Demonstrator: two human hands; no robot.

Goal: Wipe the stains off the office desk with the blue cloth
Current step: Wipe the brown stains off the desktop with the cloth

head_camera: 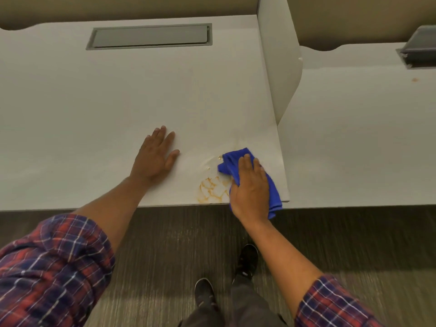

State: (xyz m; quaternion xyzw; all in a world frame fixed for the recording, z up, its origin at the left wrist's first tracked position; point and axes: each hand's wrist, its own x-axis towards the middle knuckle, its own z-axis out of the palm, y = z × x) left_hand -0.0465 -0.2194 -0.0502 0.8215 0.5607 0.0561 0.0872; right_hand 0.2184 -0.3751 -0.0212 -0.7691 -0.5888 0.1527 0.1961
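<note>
A white office desk [94,102] fills the upper part of the view. Near its front right corner lies an orange-brown ring-shaped stain [211,188], with fainter smears and small drops [210,162] just behind it. My right hand [250,187] presses flat on the bunched blue cloth [236,159], directly right of the stain; part of the cloth hangs over the desk's front edge. My left hand [155,156] rests flat on the desk with fingers spread, left of the stain, holding nothing.
A grey cable hatch [148,36] is set into the back of the desk. A white divider panel [278,74] stands along the right edge, with a neighbouring desk [354,138] beyond, bearing a small brown spot [414,79]. My shoes [246,260] stand on dark carpet below.
</note>
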